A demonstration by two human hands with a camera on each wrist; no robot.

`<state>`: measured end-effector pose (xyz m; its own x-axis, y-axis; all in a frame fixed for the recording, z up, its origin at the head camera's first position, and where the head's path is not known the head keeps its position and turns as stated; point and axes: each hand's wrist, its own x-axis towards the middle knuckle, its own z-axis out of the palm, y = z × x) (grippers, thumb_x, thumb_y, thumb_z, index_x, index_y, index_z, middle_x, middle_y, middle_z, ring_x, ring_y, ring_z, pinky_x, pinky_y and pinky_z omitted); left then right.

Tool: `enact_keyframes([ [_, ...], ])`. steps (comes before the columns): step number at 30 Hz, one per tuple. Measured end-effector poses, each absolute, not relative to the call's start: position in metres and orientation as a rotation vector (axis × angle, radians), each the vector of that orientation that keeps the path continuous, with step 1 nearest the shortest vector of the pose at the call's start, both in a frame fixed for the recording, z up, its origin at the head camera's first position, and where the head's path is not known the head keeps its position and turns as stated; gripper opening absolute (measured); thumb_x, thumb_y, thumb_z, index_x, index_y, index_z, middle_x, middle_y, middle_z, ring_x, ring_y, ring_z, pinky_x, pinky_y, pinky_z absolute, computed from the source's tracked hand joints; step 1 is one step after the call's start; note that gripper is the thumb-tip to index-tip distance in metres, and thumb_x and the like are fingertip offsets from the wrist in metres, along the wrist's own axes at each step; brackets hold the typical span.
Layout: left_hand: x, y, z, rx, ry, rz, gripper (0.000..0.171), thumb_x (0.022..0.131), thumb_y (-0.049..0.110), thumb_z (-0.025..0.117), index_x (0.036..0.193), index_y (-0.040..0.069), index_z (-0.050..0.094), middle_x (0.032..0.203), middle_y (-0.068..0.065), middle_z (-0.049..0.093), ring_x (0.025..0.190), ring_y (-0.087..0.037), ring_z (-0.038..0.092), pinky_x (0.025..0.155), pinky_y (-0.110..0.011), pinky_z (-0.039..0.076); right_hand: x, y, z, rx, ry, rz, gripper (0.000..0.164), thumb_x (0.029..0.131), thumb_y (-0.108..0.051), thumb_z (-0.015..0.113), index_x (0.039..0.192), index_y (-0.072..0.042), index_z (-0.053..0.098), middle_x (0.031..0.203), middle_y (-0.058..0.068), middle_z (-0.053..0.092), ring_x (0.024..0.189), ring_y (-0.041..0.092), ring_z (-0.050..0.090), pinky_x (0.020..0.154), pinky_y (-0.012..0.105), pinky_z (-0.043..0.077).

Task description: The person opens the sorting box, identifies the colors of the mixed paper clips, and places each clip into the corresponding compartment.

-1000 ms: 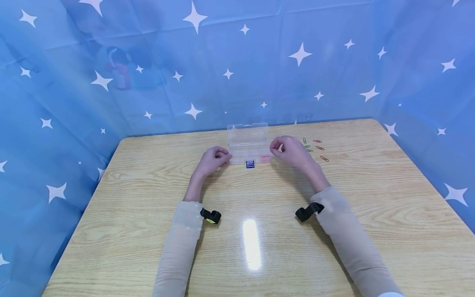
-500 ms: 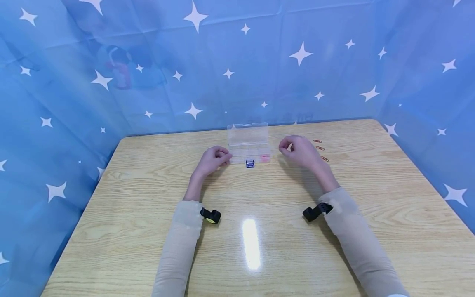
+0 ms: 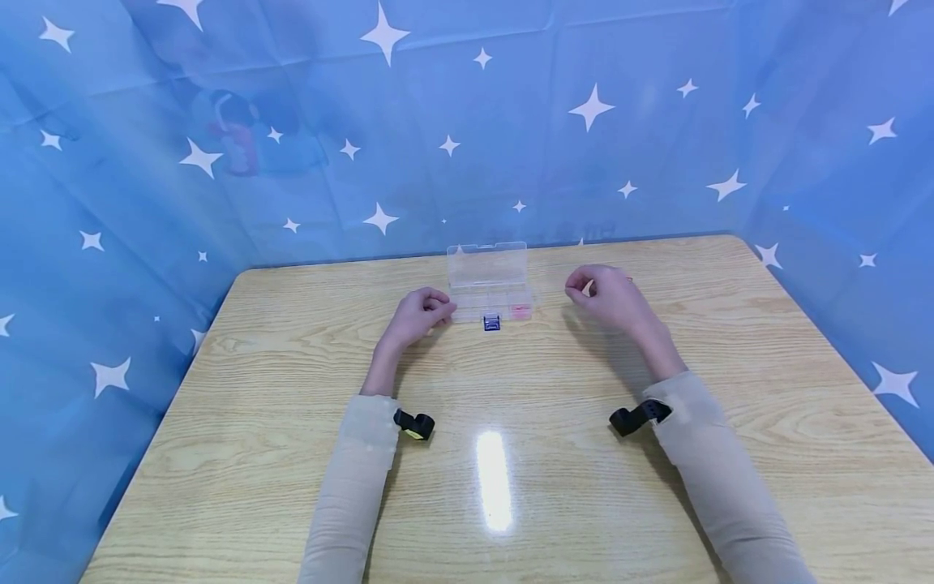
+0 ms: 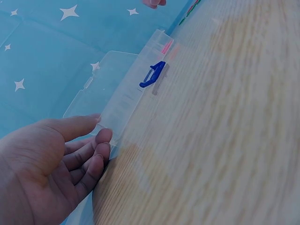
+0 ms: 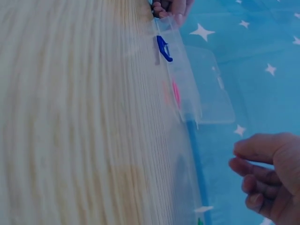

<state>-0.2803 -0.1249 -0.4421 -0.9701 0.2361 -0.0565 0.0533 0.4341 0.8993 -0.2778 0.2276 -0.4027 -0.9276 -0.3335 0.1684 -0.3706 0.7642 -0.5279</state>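
Observation:
A clear plastic compartment box (image 3: 467,313) sits near the table's back edge, its lid (image 3: 487,266) raised behind it. On its front is a blue latch (image 3: 492,323); pink pieces (image 3: 521,311) show in the front right compartment. At the box's left end, my left hand (image 3: 422,315) pinches the corner; the left wrist view has the thumb on the wall (image 4: 123,110) and curled fingers beside it. My right hand (image 3: 611,300) hovers right of the box, fingers loosely bent, nothing visible between thumb and forefinger (image 5: 241,166). It hides most of the paper clips.
Beyond the right hand, a bit of red paper clip (image 3: 630,279) shows, and the left wrist view has red and green clips (image 4: 188,14) at its top. A blue cloth with white stars (image 3: 409,122) hangs directly behind the wooden table (image 3: 292,478).
My right hand has moved rightward, away from the box and over the paper clips, covering the green ones and then nearly all the red ones. The left hand and box stay put.

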Motion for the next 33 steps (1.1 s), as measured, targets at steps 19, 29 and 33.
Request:
enact_keyframes([
  [19, -0.281, -0.125, -0.443, 0.259, 2.516, 1.555, 0.033, 0.101, 0.027, 0.065, 0.121, 0.000, 0.062, 0.092, -0.010, 0.069, 0.085, -0.023, 0.065, 0.073, -0.032, 0.050, -0.274, 0.258, -0.400, 0.510, -2.910, 0.878, 0.018, 0.102, -0.016, 0.060, 0.109, -0.002, 0.070, 0.100, 0.015, 0.070, 0.080, 0.026, 0.062, 0.070, 0.041, 0.048],
  [29, -0.280, -0.126, -0.443, 0.258, 2.507, 1.559, 0.033, 0.102, 0.028, 0.064, 0.122, 0.002, 0.062, 0.094, -0.010, 0.069, 0.086, -0.024, 0.064, 0.071, -0.032, 0.049, -0.275, 0.270, -0.404, 0.466, -2.938, 0.898, 0.021, 0.101, -0.018, 0.062, 0.110, -0.001, 0.071, 0.098, 0.015, 0.070, 0.080, 0.027, 0.063, 0.068, 0.039, 0.049],
  [33, -0.280, -0.126, -0.443, 0.271, 2.519, 1.553, 0.033, 0.102, 0.029, 0.064, 0.121, 0.002, 0.062, 0.094, -0.010, 0.069, 0.086, -0.023, 0.064, 0.071, -0.032, 0.049, -0.275, 0.276, -0.407, 0.442, -2.959, 0.899, 0.020, 0.101, -0.019, 0.063, 0.109, -0.002, 0.071, 0.097, 0.014, 0.070, 0.082, 0.027, 0.063, 0.069, 0.038, 0.049],
])
